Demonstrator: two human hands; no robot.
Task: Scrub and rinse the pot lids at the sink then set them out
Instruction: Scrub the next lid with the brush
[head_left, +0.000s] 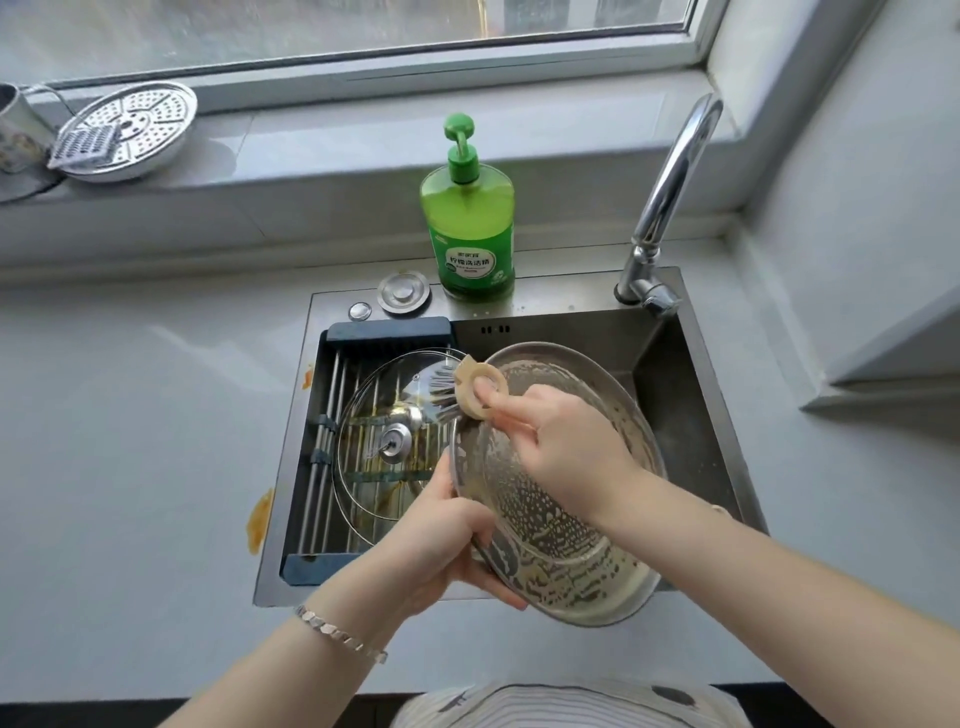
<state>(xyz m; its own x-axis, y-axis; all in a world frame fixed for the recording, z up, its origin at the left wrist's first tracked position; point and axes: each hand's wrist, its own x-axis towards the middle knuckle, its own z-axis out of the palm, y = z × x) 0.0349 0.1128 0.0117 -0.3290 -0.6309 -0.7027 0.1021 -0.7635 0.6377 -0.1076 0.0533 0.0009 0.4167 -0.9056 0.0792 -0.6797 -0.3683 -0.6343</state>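
Over the sink's (680, 415) front edge, the left hand (441, 540) holds the soapy glass lid (550, 540) tilted, its grip curled round the steel rim. The right hand (566, 447) pinches the scrubbing brush (480, 389) at the lid's far rim. The lid looks stiff, breakable and slick with suds, so the rim seems the safest hold. A second glass lid (384, 415) lies on the rack (332, 415) in the sink's left half. A pale bench (130, 415) surrounds the sink, with a soap bottle (470, 228) and tap (670, 192) behind it.

Mug (18, 130) cut by frame edge; left hand (441, 535) partly behind lid (561, 561)
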